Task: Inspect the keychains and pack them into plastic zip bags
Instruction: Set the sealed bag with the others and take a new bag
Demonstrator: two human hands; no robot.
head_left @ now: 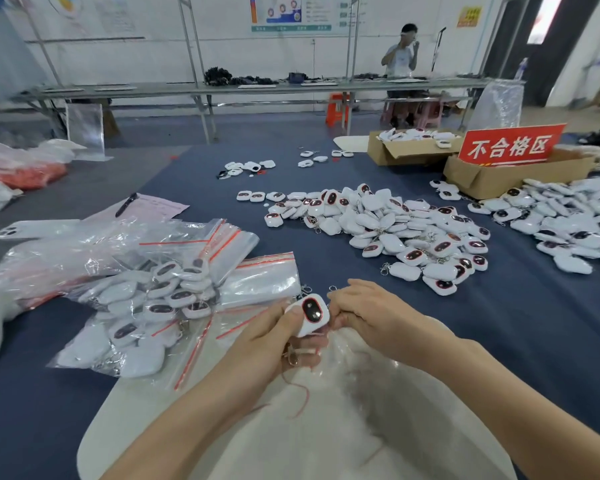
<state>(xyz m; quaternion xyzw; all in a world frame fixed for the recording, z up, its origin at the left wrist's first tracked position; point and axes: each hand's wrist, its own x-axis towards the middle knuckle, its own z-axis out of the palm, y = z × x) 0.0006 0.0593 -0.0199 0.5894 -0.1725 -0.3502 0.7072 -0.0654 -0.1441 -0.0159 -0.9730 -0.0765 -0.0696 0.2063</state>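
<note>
Clear plastic zip bags already filled with white keychains (136,306) lie heaped to the left of the held keychain, too overlapped to count, and beyond them one dark pen (125,205) rests on a pink sheet of paper (163,204). Nearer, just left of the held keychain, is a flat stack of empty zip bags (264,278) with red seal lines. The left hand (267,336) is curled round the single held keychain (310,313), thumb on its left edge and fingers beneath. This white, rounded piece sits face-up with its dark, red-rimmed oval toward the camera. Its long axis runs away from the person, tilted a little left at the far end, with the oval toward that end. The right hand (371,313) is closed tight, fingertips pinching the keychain's right edge, so both hands meet on it above a pale plastic sheet (326,427) spread on the blue table cover (499,323). A thin red thread (303,393) trails below the keychain. Right of and beyond it lie two big loose piles of keychains — one near (378,230), one at the far right (568,223). Behind those stand two open cardboard boxes (406,152) (499,174) — the right one carrying one red sign (511,147).
</note>
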